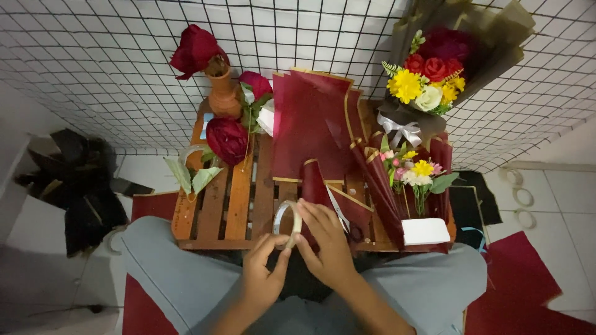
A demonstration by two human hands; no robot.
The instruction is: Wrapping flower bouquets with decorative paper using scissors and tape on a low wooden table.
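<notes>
Together, left hand [264, 273] and right hand [329, 245] pinch a tape roll [287, 224].

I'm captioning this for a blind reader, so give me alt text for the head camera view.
Two hands, the left hand and right hand, hold a roll of clear tape over a slatted wooden crate laid with dark red wrapping paper, red roses and a small bouquet.

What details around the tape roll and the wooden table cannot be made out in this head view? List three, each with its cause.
- Tape roll: its loose end, covered by fingers of both hands.
- Scissors: handles, under the right hand.
- Wrapped bouquet: top, cut off by the frame edge.
</notes>
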